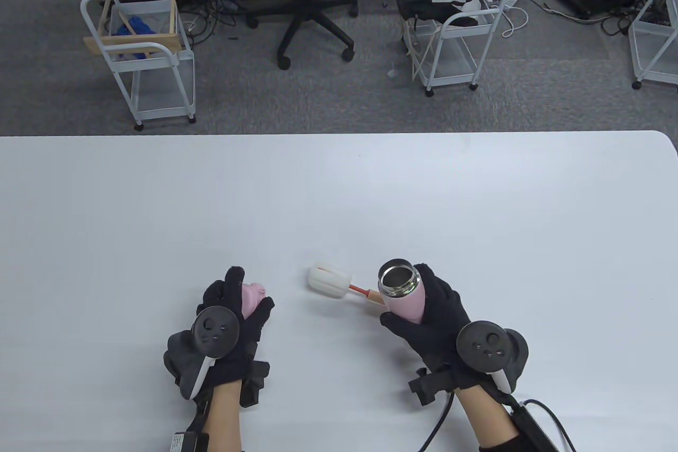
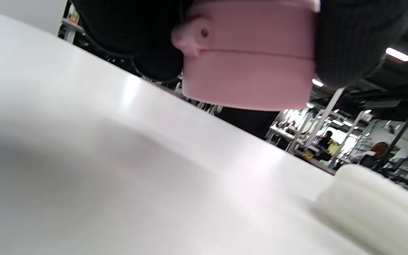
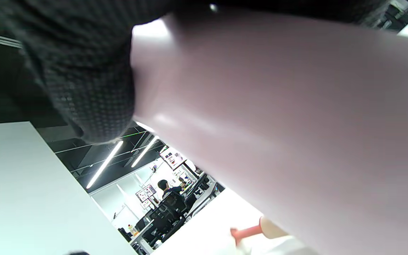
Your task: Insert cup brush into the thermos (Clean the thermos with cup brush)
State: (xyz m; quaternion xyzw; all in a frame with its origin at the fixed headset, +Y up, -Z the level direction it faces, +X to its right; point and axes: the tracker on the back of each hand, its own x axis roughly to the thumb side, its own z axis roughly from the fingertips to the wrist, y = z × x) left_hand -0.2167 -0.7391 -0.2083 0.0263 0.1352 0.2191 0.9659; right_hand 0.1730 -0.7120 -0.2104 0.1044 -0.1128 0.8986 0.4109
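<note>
My right hand grips the open pink thermos near the table's front edge. My left hand holds its pink lid. The cup brush lies on the table between them.

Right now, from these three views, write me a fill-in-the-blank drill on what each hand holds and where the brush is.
1. The right hand grips the pink thermos, whose mouth is ____.
2. The left hand holds the thermos's pink ____.
3. The cup brush lies on the ____, between the two hands.
4. The brush's sponge head is ____ in colour.

Missing words: open; lid; table; white
</note>
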